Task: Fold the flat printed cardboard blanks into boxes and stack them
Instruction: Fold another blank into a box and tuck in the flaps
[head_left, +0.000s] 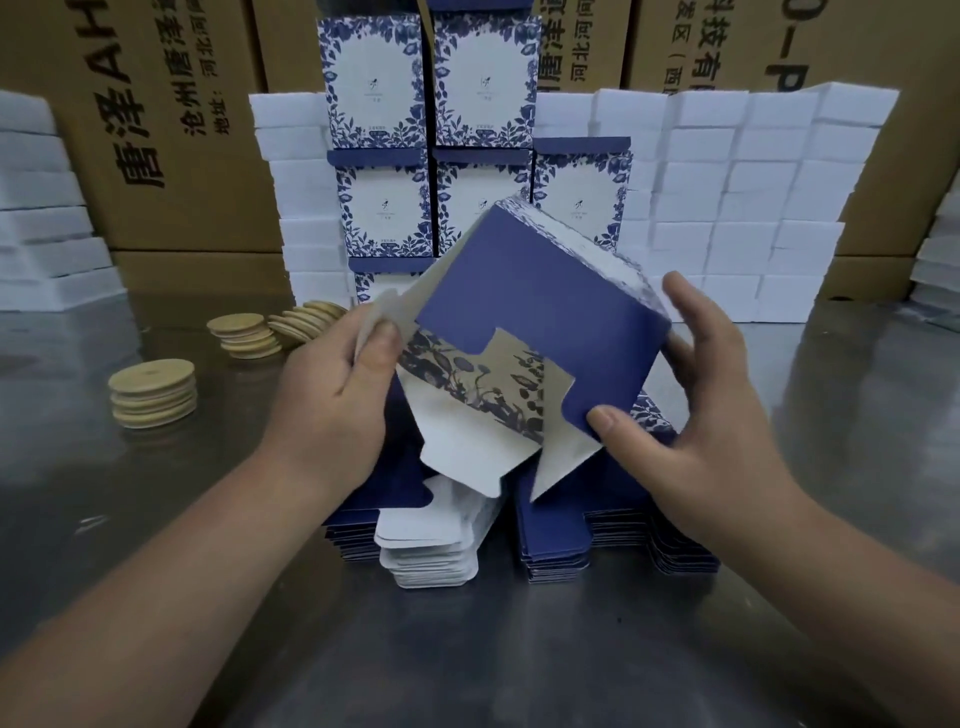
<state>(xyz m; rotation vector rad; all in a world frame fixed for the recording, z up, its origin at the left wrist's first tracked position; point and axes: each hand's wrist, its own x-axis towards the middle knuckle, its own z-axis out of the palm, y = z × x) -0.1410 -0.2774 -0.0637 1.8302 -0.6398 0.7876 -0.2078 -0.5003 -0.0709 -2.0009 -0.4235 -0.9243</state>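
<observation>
While brown shipping cartons (171, 156) and walls of white foam blocks (737, 202) fill the background, I see a steel counter (156, 519) with a stack of finished blue-and-white floral boxes (431, 156) standing at its far middle. Nearer me, a pile of flat blanks (597, 540) lies on the counter, and small stacks of round wooden discs (153, 395) sit to the left. Above that pile, both hands hold one partly opened box (540, 322) in the air, clear of the counter. I judge the step to be forming its bottom: the tube is already squared, and the end flaps facing me are not yet locked. Its long axis tilts away and up, the open end toward me, the far end toward the finished stack. My left hand (337, 395) pinches a white flap between thumb and fingers; my right hand (691, 410) is spread around the box's right side, thumb pressing the blue flap down. Next, I expect, the notched flaps need tucking together, with both hands steadying the walls.
</observation>
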